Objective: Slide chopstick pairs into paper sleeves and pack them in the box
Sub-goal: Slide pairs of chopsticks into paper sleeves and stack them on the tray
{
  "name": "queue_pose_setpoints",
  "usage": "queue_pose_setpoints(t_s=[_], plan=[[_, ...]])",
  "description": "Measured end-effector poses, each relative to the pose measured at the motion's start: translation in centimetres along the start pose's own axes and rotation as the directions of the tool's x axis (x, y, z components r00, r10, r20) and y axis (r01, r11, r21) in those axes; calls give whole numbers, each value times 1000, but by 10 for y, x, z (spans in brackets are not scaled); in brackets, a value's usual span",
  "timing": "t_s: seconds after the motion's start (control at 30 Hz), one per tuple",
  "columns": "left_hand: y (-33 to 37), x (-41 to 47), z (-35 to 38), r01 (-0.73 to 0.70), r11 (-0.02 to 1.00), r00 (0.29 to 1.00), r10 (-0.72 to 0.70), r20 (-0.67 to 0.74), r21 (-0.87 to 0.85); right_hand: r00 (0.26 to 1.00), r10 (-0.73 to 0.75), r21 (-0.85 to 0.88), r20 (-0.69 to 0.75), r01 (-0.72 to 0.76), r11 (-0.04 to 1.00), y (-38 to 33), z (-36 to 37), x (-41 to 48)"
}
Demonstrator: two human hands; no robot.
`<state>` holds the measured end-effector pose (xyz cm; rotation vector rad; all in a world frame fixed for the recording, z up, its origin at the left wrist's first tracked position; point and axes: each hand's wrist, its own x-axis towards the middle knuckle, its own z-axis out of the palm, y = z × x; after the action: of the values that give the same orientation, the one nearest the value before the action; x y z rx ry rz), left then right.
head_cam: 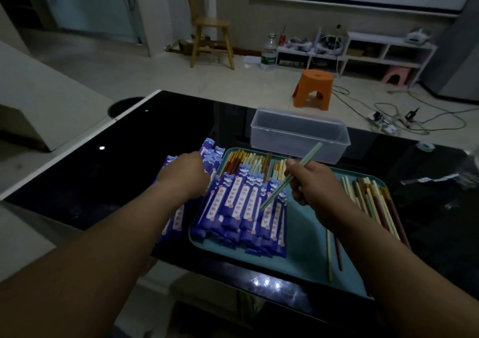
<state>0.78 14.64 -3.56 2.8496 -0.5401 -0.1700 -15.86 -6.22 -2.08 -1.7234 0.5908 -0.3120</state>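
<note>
Above the tray [305, 234], my right hand [308, 182] grips a green chopstick pair [309, 156]; my left hand [184, 174] covers sleeves [176, 218] beside it, fingers hidden, possibly pinching one. Misaligned tips could tear paper.

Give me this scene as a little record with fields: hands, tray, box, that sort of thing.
Left hand: rests on the blue sleeves beside the tray; grip hidden
Right hand: holds pale green chopsticks, tilted above the tray
Tray: teal, on the black table
Tray, left part: sleeved pairs, stacked in rows
Tray, right part: loose chopsticks of mixed colours
Box: clear plastic, behind the tray; nothing seen inside
</note>
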Motion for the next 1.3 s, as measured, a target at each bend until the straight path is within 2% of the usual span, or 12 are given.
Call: queue_pose_setpoints(t_s=[0.1, 0.6, 0.77, 0.83, 0.9, 1.0, 1.03, 1.1, 1.17, 1.3], plan=[[-1, 2, 12, 24, 999, 1000, -23, -4, 39, 1000, 12, 4, -9, -12, 1000, 0, -1, -1], [-1, 14, 30, 87, 996, 995, -89, -50, -34, 1000, 9, -70, -8, -10, 998, -1, -2, -11], [4, 10, 8, 58, 987, 993, -73, -95, -147, 1000, 1, -63, -11, -2, 998, -1, -7, -10], [12, 4, -9, 0, 964, 987, -42, -154, -266, 1000, 2, -66, -19, -3, 998, 0, -9, -10], [25, -6, -23, -70, 898, 986, -3, -167, -435, 1000, 8, -61, -16, -9, 998, 2, -12, -10], [53, -21, -28, -68, 695, 996, 84, -14, -716, 1000, 24, -50, -11, -25, 998, 4, -17, -11], [63, -27, -27, -61, 664, 990, 135, 39, -745, 999, 27, -43, -21, -28, 999, 5, -20, -11], [82, -39, -20, -99, 679, 963, 251, 103, -727, 998, 25, 0, -51, -25, 1000, 6, -31, -10], [96, -49, -10, -163, 695, 932, 342, 123, -701, 996, 22, 60, -83, -17, 998, 7, -43, -11], [101, -57, 4, -202, 634, 874, 460, 154, -746, 988, 31, 156, -148, -8, 988, 8, -64, -17]])
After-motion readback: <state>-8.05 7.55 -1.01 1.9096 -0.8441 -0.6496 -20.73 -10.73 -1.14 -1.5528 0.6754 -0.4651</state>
